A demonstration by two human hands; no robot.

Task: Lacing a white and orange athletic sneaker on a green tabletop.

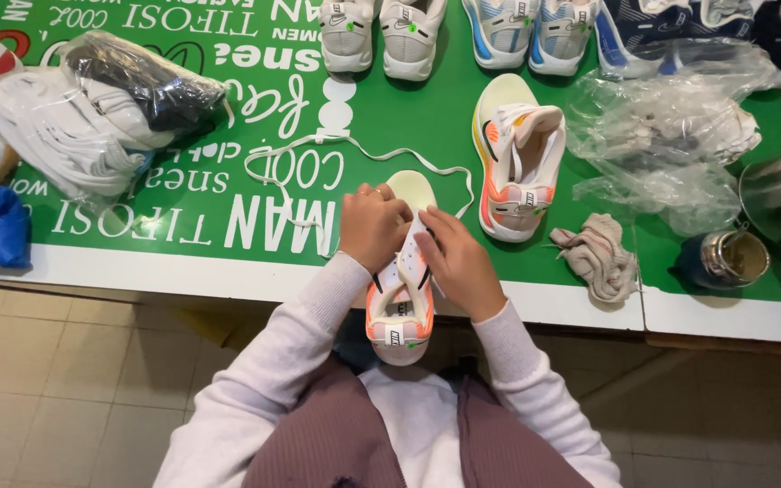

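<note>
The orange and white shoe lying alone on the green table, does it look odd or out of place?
Somewhat. That sneaker lies tipped on its side, sole edge showing, without laces, unlike the upright pairs along the far edge. Its match hangs over the table's edge between the left hand and right hand, with a loose white lace trailing.

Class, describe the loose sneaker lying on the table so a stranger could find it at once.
Start at the green table with white lettering. Just right of the hands, which hold a matching shoe at the near edge, lies a single sneaker. It is white with orange sides and a pale yellow sole, unlaced and alone, whereas the shoes along the far edge stand in pairs.
</note>
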